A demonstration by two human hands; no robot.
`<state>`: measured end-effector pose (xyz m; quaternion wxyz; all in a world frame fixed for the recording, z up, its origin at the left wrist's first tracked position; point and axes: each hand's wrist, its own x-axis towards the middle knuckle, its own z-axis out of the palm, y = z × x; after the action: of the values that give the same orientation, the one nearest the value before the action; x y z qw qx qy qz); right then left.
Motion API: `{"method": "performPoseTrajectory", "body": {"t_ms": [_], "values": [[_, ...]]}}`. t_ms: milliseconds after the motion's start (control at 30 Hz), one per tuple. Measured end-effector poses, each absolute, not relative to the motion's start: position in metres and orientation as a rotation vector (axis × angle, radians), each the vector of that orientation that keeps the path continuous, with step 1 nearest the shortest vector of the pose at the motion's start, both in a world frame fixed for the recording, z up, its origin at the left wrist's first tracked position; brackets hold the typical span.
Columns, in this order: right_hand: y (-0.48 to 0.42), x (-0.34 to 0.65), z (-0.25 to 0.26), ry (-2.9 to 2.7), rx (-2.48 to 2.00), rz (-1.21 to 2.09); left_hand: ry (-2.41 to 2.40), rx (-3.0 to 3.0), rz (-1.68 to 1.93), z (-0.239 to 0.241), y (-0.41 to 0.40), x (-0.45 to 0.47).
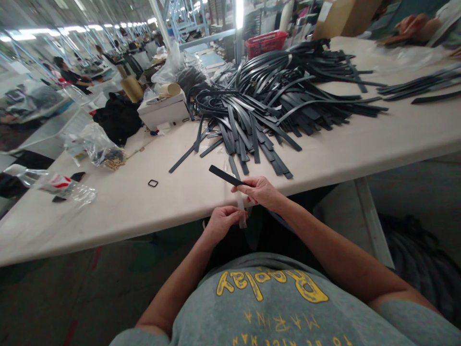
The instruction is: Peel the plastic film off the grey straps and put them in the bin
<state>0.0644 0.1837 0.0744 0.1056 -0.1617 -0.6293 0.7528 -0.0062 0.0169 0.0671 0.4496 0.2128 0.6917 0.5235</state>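
Close to the table's front edge, my right hand (pixel 263 193) pinches a short black strap (pixel 224 175) whose free end points up and to the left. Just below it, my left hand (pixel 222 223) has its thumb and finger closed on a clear, whitish plastic strip (pixel 242 220), which hangs past the edge and runs up behind my right fingers. Beyond my hands lies a large heap of dark flat straps (pixel 248 115), with several ends spread toward me. A small black rectangular ring (pixel 153 183) rests on the table to the left of my hands.
A plastic bottle (pixel 59 185) and a bag of small parts (pixel 104 149) lie at the left. A white box (pixel 162 111) stands behind them. At the back are a red basket (pixel 265 44) and a cardboard box (pixel 344 18). Another person's hand (pixel 412 26) shows at the top right.
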Motion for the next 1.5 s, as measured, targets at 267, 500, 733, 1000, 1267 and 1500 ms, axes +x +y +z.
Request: {"method": "performPoseTrajectory", "body": {"t_ms": [267,500,733,1000,1267,1500], "values": [[0.194,0.070,0.074,-1.927,-0.361,2.269,1.766,0.565,1.309,0.059,0.022,-0.001],[0.193,0.065,0.074,-2.010,-0.344,2.185,1.759,0.534,1.288,0.062,0.031,0.003],[0.192,0.070,0.072,-1.926,-0.343,2.222,1.640,0.392,1.460,0.059,0.044,0.004],[0.194,0.071,0.060,-1.932,-0.328,2.225,1.459,0.098,1.499,0.061,0.046,0.007],[0.196,0.072,0.054,-1.927,-0.279,2.204,1.356,0.165,1.450,0.058,0.042,0.006],[0.200,0.071,0.059,-2.082,-0.298,1.959,1.424,0.327,1.206,0.065,0.035,0.015]]}}
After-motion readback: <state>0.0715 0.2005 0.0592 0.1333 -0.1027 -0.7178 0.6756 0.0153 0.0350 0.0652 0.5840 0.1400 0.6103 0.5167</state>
